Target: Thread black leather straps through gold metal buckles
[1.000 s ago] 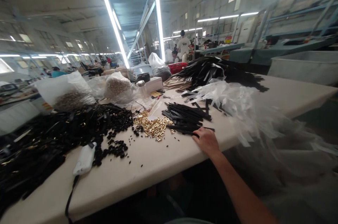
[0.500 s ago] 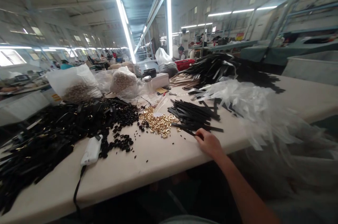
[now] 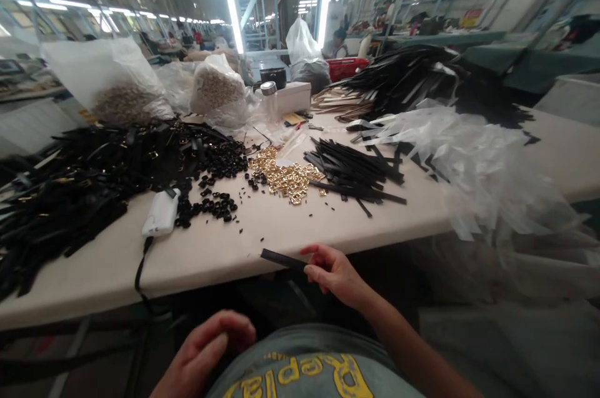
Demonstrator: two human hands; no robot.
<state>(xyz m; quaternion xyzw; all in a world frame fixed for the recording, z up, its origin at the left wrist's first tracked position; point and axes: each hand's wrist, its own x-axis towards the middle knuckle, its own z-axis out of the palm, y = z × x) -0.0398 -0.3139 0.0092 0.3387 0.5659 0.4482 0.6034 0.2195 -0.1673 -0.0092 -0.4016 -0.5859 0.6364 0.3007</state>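
A flat black strap (image 3: 284, 259) is pinched between the thumb and fingers of my right hand (image 3: 335, 273), its free end pointing left over the table's front edge. My left hand (image 3: 210, 345) is low in front of my shirt, fingers loosely curved, thumb apart from them, nothing visible in it. On the table, a pile of similar black straps (image 3: 354, 167) lies beyond my right hand. Gold metal buckles (image 3: 293, 179) are heaped to the left of that pile. Small black loops (image 3: 218, 205) are scattered farther left.
A white power bank (image 3: 160, 213) with a black cable sits near the front edge. Finished-looking black straps with gold fittings (image 3: 94, 179) cover the left side. Bags of small parts (image 3: 218, 89), a glass bottle (image 3: 269, 101) and clear plastic sheeting (image 3: 487, 154) stand or lie around.
My right hand has drawn one black strap off the pile and back toward me, past the table edge. My left hand has come into view. The camera has tilted down.
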